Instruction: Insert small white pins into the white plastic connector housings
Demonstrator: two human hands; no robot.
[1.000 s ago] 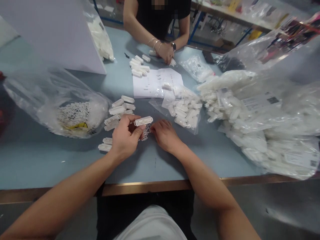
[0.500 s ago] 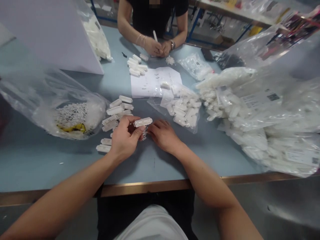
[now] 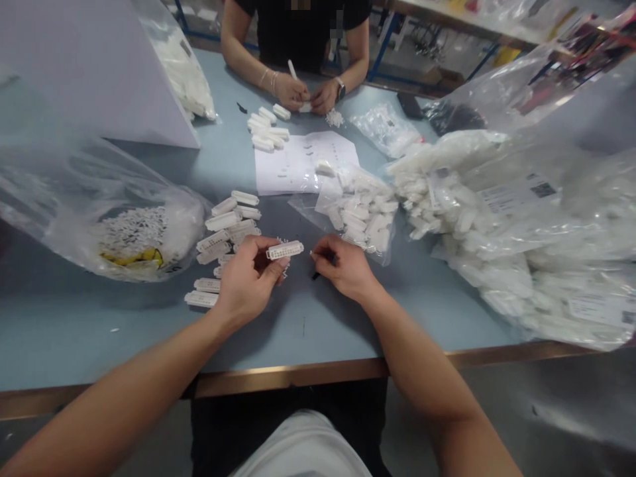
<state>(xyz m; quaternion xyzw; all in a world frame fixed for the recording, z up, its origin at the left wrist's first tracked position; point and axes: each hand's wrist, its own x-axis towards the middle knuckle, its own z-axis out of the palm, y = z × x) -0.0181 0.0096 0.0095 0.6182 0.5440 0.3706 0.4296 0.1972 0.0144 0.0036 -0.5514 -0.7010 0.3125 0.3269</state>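
My left hand [image 3: 247,279] is closed around a white connector housing [image 3: 285,250], tilted so its rows of small holes face up toward me. Just to the right, my right hand [image 3: 346,268] is closed in a pinch, with a tiny white piece [image 3: 311,252] showing at the fingertips. A small dark object [image 3: 316,275] shows beneath those fingers; whether they touch it I cannot tell. Small white pieces [image 3: 285,269] lie partly hidden behind my left thumb. Left of that hand, several similar connector housings [image 3: 223,222] lie in a loose pile.
A clear bag [image 3: 134,228] of small white pieces stands at left. Bagged white housings [image 3: 365,215] lie beyond my right hand, beside a printed sheet [image 3: 283,165]. Large filled bags [image 3: 517,245] crowd the right. Across the table, a person's hands [image 3: 293,93] hold a white pen.
My right hand has moved right, away from the connector housing, and its fingers have drawn into a pinch. My left hand still holds the housing. The person opposite has parted their hands slightly.
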